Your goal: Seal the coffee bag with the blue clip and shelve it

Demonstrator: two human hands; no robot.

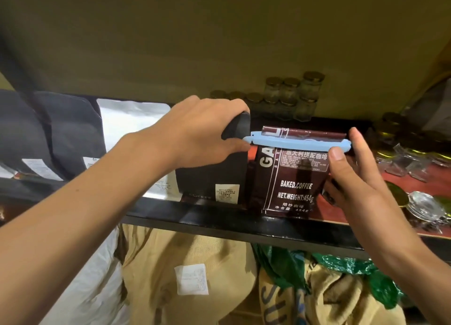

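Observation:
A dark brown coffee bag (290, 180) marked "BAKED.COFFEE" stands upright at the front of the shelf (244, 223). A light blue clip (295, 144) runs across its folded top. My right hand (351, 175) holds the bag's right side, thumb on the clip's right end. My left hand (202, 131) grips the top of a black coffee bag (214, 171) standing just left of the brown one, its thumb near the clip's left end.
More dark bags (61, 134) and a white bag (129, 122) fill the shelf's left. Glass jars (290, 95) stand at the back, with lids and clear wrappers (415, 168) to the right. Burlap sacks (190, 276) and green plastic (341, 266) lie below the shelf.

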